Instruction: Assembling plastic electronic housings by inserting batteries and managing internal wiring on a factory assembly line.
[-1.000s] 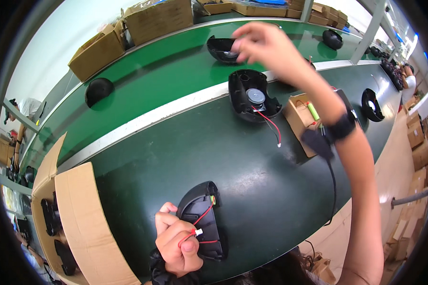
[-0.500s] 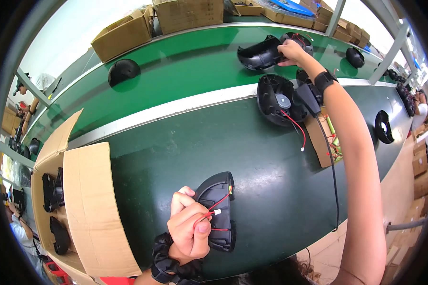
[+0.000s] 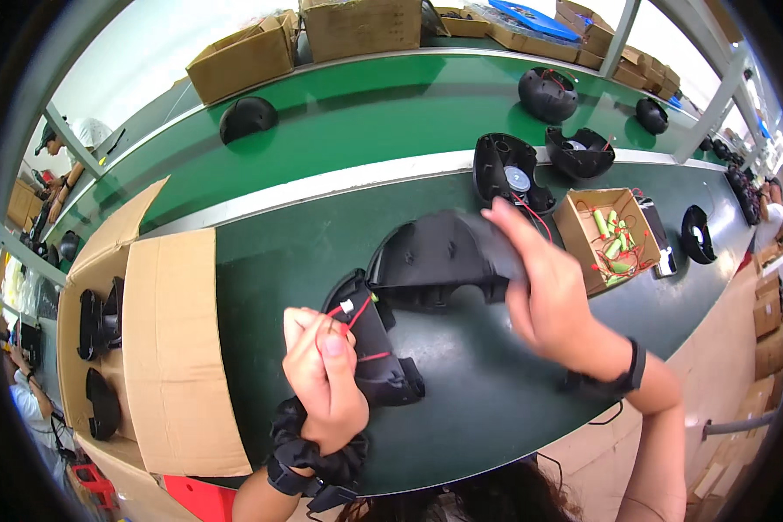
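Note:
My left hand is closed, pinching a red wire lead with a small white plug that sticks up past the fingers. The wires run to a black plastic housing part with a curved back, right beside that hand. My right hand grips the right end of a larger curved black plastic shell, slightly blurred. The shell is above the bench, its left end close over the housing part; whether they touch I cannot tell. The right fingertips on the shell's far side are partly hidden.
An open carton with black parts stands at left. A small cardboard box of green wired battery cells is at right. Black shells with speakers rest near the white rail; others sit on the green belt.
My right hand has come back from the belt toward me, bringing the black shell. My left hand, with the wires, has shifted slightly up and left, and the housing part is tilted differently.

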A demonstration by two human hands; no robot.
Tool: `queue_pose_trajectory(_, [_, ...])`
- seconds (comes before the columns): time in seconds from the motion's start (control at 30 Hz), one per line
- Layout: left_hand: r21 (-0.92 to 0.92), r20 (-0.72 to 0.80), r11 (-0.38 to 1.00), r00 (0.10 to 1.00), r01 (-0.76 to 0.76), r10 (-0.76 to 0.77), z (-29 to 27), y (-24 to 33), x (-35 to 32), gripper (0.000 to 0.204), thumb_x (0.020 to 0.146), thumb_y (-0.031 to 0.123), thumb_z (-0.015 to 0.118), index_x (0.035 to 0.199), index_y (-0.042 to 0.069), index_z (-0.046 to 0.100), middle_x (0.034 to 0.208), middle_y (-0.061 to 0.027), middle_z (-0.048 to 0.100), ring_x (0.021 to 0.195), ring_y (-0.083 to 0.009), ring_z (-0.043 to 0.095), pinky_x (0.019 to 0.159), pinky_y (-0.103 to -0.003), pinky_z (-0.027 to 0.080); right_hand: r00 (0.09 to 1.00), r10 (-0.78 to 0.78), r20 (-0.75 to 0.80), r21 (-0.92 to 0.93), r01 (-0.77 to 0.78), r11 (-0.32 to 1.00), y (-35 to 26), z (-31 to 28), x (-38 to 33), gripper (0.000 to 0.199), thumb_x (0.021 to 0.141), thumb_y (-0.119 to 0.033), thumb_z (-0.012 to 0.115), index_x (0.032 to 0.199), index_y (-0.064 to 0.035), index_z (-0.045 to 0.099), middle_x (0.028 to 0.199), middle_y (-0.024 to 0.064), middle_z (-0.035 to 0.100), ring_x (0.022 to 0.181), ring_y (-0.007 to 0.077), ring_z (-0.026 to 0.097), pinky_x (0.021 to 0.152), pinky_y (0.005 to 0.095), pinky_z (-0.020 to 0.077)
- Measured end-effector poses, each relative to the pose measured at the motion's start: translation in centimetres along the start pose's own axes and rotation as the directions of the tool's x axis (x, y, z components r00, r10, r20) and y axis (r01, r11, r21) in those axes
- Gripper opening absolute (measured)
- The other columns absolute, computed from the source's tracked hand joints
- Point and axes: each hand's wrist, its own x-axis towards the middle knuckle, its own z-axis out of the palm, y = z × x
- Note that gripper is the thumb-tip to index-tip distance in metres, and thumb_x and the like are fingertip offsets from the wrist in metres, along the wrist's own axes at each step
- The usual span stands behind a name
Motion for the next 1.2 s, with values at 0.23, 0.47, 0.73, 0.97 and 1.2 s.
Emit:
queue_pose_trajectory(0.23, [-0.002,0.057,0.998,0.997,-0.056,0.056,0.0,-0.7,0.4,0.031,0.091,0.013,0.046,0.062,0.002,0.045,0.06,-0.0054,0.044,0.067,-0.0211,0.036,0.072,-0.036,0.034,0.967,-0.025,0.253,0.556,-0.124,0.822,-1.4,1.3,-7.0,0.095,0.061,-0.027,0.087,0.132,-0.0062,0.028,0.131,0.0206,0.033,0.12,0.0356,0.04,0.099,0.0439,0.0354])
queue_pose_trajectory(0.47, [-0.017,0.221,0.993,0.968,-0.12,0.121,-0.2,0.1,0.4,0.025,0.088,0.013,0.052,0.065,0.002,0.051,0.062,-0.0062,0.048,0.067,-0.0228,0.038,0.076,-0.039,0.035,0.891,-0.016,0.454,0.734,-0.363,0.574,-0.5,3.6,-4.8,0.119,0.06,-0.025,0.085,0.146,-0.0012,0.006,0.151,0.021,0.012,0.139,0.0341,0.018,0.113,0.0407,0.0205])
queue_pose_trajectory(0.73, [0.012,0.275,0.995,0.957,-0.098,0.091,-0.7,0.7,0.1,0.026,0.087,0.012,0.052,0.063,0.002,0.052,0.063,-0.0061,0.05,0.066,-0.0236,0.04,0.079,-0.043,0.036,0.883,-0.079,0.462,0.787,-0.367,0.497,-0.7,3.6,-4.3,0.128,0.059,-0.031,0.087,0.145,0.0001,-0.002,0.151,0.0218,0.007,0.14,0.0325,0.014,0.114,0.0414,0.0143])
queue_pose_trajectory(0.97, [0.078,0.289,0.99,0.953,-0.116,0.089,-0.2,0.8,0.0,0.023,0.08,0.013,0.058,0.06,0.002,0.054,0.063,-0.0061,0.051,0.066,-0.0238,0.041,0.081,-0.045,0.036,0.858,-0.043,0.512,0.721,-0.402,0.564,-0.9,3.0,-4.2,0.12,0.066,-0.033,0.083,0.144,0.0001,-0.001,0.149,0.0243,0.008,0.14,0.0378,0.011,0.113,0.0443,0.0154])
queue_pose_trajectory(1.2, [0.126,0.323,0.979,0.94,-0.161,0.113,-0.5,1.2,0.0,0.021,0.078,0.012,0.059,0.06,0.002,0.054,0.063,-0.0058,0.052,0.065,-0.0233,0.041,0.082,-0.046,0.037,0.852,-0.059,0.52,0.734,-0.41,0.542,-1.1,3.2,-4.3,0.124,0.064,-0.032,0.085,0.144,-0.0018,-0.004,0.149,0.024,0.005,0.14,0.0378,0.009,0.113,0.0452,0.0144])
